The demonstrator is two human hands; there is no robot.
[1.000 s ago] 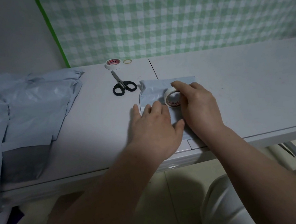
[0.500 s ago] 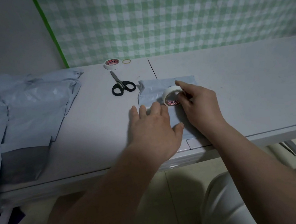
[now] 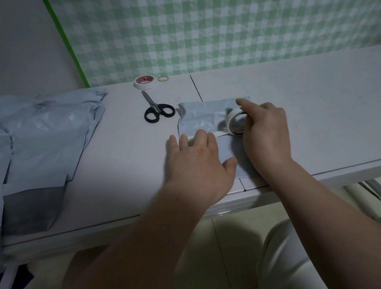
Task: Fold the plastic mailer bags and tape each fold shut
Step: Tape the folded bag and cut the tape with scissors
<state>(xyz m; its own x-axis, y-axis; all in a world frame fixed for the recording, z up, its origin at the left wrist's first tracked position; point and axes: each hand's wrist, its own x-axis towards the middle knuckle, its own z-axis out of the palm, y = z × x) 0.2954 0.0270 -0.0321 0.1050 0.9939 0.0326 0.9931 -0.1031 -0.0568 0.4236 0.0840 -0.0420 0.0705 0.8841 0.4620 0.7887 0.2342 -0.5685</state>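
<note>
At the far left of the tabletop (image 3: 326, 114) lies a loose pile of pale blue mailer bags (image 3: 38, 140), overlapping one another, with a darker grey flap (image 3: 30, 209) showing at the near edge. Further right, at the back near the green checked cloth (image 3: 216, 19), a spare tape roll (image 3: 143, 82) lies flat with a rubber band (image 3: 163, 78) just beside it. In front of these are black-handled scissors (image 3: 157, 110), blades closed and pointing away.

Right of the scissors, a folded mailer bag (image 3: 202, 116) rests flat near the front edge. The left hand (image 3: 197, 165) lies palm down on the bag's near left part, its fingers (image 3: 202, 138) straight and spread, pressing the plastic down and grasping nothing. A short strip of tape (image 3: 219, 133) runs from under those fingertips to the tape roll (image 3: 236, 122), which stands on edge (its open core facing the camera) on the bag. The right hand (image 3: 265, 134) grasps that roll, fingers (image 3: 243, 103) curled over its top and far side, wrist resting over the bag's right part.
</note>
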